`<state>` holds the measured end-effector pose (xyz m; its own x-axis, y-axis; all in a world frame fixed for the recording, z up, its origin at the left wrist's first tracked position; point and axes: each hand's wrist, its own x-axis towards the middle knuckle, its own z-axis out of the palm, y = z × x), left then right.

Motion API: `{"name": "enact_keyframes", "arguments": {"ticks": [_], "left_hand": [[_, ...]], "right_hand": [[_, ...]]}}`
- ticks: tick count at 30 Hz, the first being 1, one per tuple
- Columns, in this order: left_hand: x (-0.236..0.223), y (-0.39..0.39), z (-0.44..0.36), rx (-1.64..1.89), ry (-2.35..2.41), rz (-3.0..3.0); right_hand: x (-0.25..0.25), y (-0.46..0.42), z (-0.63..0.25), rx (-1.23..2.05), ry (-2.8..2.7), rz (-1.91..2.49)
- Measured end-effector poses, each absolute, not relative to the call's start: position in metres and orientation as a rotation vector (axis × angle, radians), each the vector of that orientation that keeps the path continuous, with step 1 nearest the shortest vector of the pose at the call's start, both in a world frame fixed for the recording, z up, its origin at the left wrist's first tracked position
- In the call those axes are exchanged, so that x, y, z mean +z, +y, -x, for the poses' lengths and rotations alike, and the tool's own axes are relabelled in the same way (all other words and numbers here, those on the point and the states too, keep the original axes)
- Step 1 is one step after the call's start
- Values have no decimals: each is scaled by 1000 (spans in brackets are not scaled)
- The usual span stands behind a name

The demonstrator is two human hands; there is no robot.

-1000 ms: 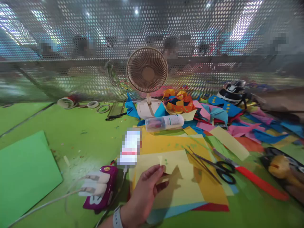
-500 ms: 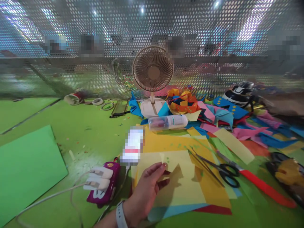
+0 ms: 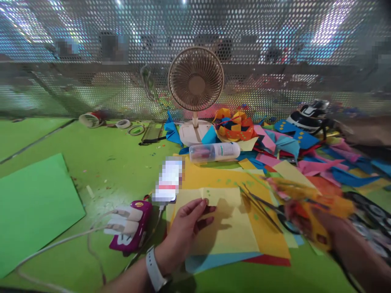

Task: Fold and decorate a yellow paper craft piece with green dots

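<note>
My left hand (image 3: 191, 219), with a white watch band on its wrist, is closed in a pinch over the pale yellow paper (image 3: 226, 232). A tiny pale piece of paper (image 3: 204, 193) sticks up from its thumb and fingertip. On the right, my right hand (image 3: 302, 219) is wrapped round a yellow and orange glue gun (image 3: 331, 203), smeared by motion, its front end pointing left. Beneath that hand, black-handled scissors (image 3: 269, 202) are partly covered. Tweezers (image 3: 259, 207) lie beside the scissors on orange-yellow paper (image 3: 210, 171).
A fan (image 3: 196, 83) stands behind a clear bottle (image 3: 215, 151). Folded coloured paper (image 3: 287, 144) is heaped at the back right. A phone (image 3: 168, 179), a purple power strip (image 3: 134, 228) with cables and a green sheet (image 3: 36, 207) are on the left.
My right hand has come into view from the right, holding the glue gun, and now hides the red-handled tool. The left hand keeps its pinch; the view has tilted slightly down.
</note>
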<state>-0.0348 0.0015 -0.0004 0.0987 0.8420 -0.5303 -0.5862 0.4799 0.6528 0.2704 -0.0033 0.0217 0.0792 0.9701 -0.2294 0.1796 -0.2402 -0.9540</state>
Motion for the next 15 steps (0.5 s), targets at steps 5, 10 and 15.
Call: {"name": "enact_keyframes", "arguments": {"ticks": [5, 10, 15], "left_hand": [[-3, 2, 34, 1088, 996, -341], [-4, 2, 32, 1068, 1016, -382], [-3, 1, 30, 1049, 1018, -423]], "right_hand": [[16, -9, -207, 1585, -1354, 1330], [6, -9, -196, 1580, -1565, 1238], [2, -8, -194, 1494, -1615, 1236]]}}
